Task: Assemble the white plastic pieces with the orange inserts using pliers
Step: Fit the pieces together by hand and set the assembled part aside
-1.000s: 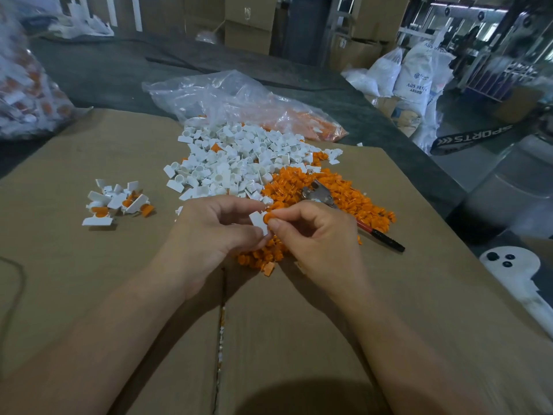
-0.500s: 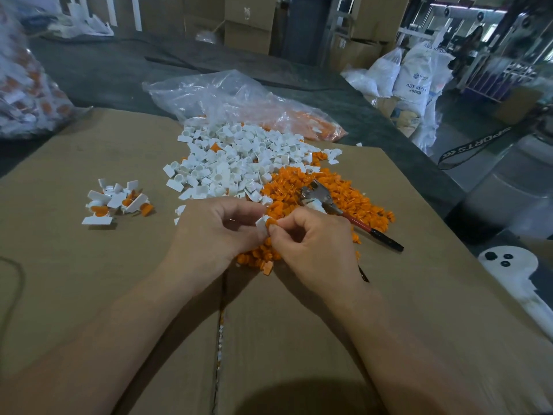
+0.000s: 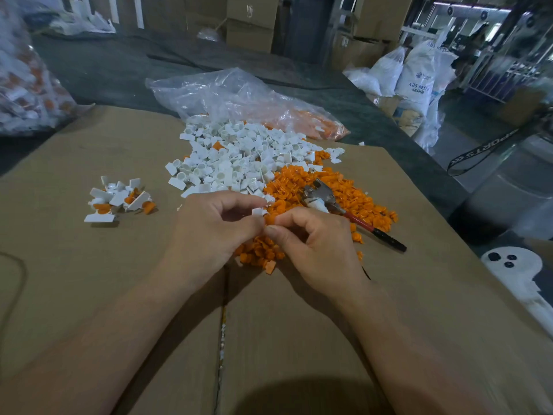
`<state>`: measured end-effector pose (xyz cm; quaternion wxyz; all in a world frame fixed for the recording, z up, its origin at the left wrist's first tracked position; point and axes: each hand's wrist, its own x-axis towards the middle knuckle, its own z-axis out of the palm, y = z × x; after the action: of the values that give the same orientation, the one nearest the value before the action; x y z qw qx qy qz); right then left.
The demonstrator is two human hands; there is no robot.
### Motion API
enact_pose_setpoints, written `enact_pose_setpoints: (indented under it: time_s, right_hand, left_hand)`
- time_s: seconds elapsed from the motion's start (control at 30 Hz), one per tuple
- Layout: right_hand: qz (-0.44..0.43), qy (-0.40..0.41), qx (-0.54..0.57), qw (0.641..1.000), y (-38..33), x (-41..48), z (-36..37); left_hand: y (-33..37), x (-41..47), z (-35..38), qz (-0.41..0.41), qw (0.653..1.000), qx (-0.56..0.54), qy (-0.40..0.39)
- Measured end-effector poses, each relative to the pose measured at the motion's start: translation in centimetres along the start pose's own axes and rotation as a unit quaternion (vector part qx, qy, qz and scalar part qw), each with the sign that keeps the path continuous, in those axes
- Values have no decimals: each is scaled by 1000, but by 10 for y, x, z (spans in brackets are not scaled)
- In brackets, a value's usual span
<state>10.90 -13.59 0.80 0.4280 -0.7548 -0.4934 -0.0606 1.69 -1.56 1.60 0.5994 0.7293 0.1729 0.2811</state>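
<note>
Pinching one white piece [image 3: 258,211] in your left hand [image 3: 209,232], you pinch one orange insert [image 3: 270,219] against it with your right hand [image 3: 314,247], near centre. Early going, I'd say: roughly a dozen finished pieces [image 3: 118,200] lie left. A white heap [image 3: 239,154] and an orange heap [image 3: 314,187], both uncountable, wait beyond. One pliers [image 3: 332,202] lies idle right.

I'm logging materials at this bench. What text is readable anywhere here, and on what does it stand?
"ABS RESIN": on the white sack, far right.
"SPORTS": on the black strap, right of the cardboard, printed along its slant.
The logo and the small line under it on the sack, and the mark on the far box, are too blurred to read.
</note>
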Motion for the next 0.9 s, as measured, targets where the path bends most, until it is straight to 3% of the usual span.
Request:
enact_pose_setpoints:
  time_s: [0.1,0.23,0.4,0.9]
  right_hand:
    - [-12,-4,5,1000,-1,0,1]
    - [9,24,51,998,0,1,-1]
    - [-4,-8,72,997,1,0,-2]
    - [-64,15,57,996,4,0,-3]
  left_hand:
    - [1,0,0,-2,1000,9,-4]
    - [4,2,-1,-56,996,-72,-16]
    - [3,3,-1,-108,984,-139,-33]
    - [-3,5,-5,-124,980,-124,-89]
